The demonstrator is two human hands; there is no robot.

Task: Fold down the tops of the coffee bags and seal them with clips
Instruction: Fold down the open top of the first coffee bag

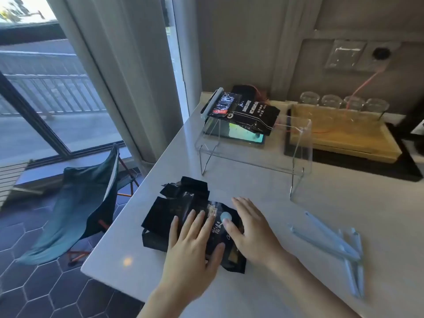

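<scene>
A black coffee bag (174, 210) lies flat on the white counter (298, 283), its open top pointing away and to the left. My left hand (195, 246) rests flat on the bag with fingers spread. My right hand (252, 230) lies flat on the bag's right side, its thumb near a pale round valve (226, 216). Several pale blue sealing clips (339, 249) lie loose on the counter to the right. Two more black coffee bags (247, 111) rest on a clear acrylic stand (252, 161) at the back, one closed with a pale clip (212, 102).
A tablet (243, 136) lies under the acrylic stand. A wooden tray (344, 138) with upturned glasses (344, 102) stands at the back right. The counter's left edge drops off to a tiled floor with a teal folding chair (80, 210).
</scene>
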